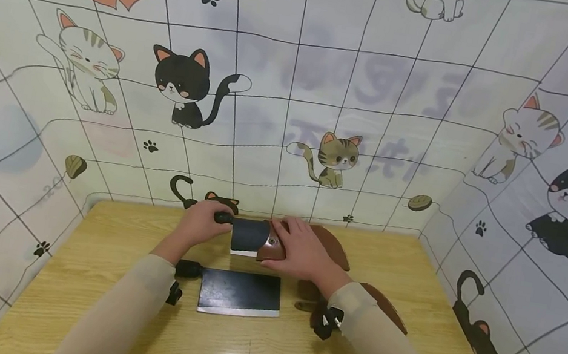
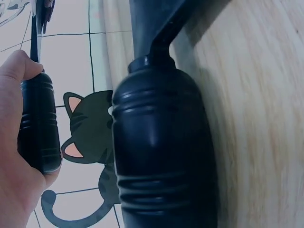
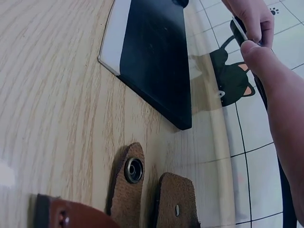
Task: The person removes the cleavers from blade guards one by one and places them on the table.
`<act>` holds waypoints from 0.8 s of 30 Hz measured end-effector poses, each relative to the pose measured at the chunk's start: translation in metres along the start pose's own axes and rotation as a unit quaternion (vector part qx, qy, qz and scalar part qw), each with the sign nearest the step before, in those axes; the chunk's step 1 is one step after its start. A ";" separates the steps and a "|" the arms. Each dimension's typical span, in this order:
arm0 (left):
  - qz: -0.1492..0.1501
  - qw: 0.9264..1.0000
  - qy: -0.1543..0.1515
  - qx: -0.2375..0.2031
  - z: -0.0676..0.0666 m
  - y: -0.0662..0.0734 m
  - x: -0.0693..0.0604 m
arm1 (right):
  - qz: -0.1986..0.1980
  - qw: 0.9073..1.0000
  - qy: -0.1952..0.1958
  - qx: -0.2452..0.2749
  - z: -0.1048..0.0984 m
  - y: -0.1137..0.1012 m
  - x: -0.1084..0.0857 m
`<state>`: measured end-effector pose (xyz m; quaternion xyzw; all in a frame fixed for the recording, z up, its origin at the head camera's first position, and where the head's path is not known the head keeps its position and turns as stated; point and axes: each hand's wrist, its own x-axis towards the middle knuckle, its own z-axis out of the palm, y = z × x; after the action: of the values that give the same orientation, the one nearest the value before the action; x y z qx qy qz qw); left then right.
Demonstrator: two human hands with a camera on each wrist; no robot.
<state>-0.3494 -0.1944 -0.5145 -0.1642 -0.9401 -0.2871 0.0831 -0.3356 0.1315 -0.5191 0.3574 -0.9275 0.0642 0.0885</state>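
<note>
- Cleaver (image 1: 247,235): we are seeing it lying crosswise over the far part of the wooden table (image 1: 248,343), near the patterned wall (image 1: 277,72), its black handle (image 2: 40,126) pointing left; we are not managing to tell whether it is touching the tabletop.
- Left hand (image 1: 198,225): it is gripping the handle, its thumb resting near the blade end.
- Right hand (image 1: 303,250): it is gripping the brown leather sheath (image 1: 333,247), fingers lying along the upper side, thumb along the lower.
- Sheath: it is covering the right part of the blade and leaving the part beside the handle bare; we are noticing a metal stud (image 1: 272,241) between the hands.
- Second cleaver (image 1: 240,294): it is lying flat on the table, nearer to us, its pale edge facing us.
- Second sheath (image 1: 388,310): it is lying to the right, partly hiding under the right forearm; in the right wrist view we are seeing two straps (image 3: 127,185) beside the second cleaver.
</note>
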 end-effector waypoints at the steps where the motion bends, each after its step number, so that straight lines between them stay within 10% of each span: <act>1: -0.002 1.000 -0.001 -0.001 -0.001 0.000 0.000 | -0.003 1.000 0.000 0.003 -0.001 0.000 0.000; 24: 0.018 1.000 -0.002 -0.006 -0.004 -0.001 -0.008 | -0.034 0.999 -0.004 0.001 -0.004 0.004 -0.008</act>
<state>-0.3418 -0.1997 -0.5140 -0.1816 -0.9356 -0.2905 0.0853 -0.3320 0.1406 -0.5173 0.3891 -0.9151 0.0609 0.0866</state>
